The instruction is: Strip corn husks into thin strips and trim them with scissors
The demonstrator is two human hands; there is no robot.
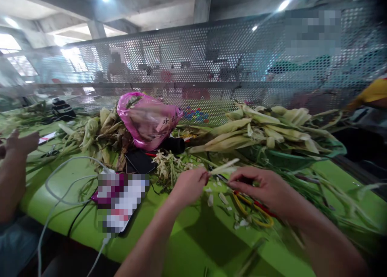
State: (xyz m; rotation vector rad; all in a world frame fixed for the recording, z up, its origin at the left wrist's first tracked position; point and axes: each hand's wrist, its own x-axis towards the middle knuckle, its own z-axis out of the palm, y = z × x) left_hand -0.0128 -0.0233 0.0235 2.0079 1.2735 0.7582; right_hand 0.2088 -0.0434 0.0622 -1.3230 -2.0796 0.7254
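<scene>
My left hand [189, 185] pinches the near end of a thin pale corn husk strip [225, 166] above the green table [187, 244]. My right hand [262, 187] meets it from the right, its fingers closed on the same strip. Small white cut pieces [223, 199] lie on the table just below both hands. Red and yellow scissors handles [254, 212] lie under my right wrist.
A green basin [290, 158] piled with corn ears [266, 128] stands back right. A pink plastic bag [148, 119] and husk heap sit at the back centre. A phone [122, 200] with white cable lies left. Another person's hand [19, 144] is at far left. Perforated metal fence behind.
</scene>
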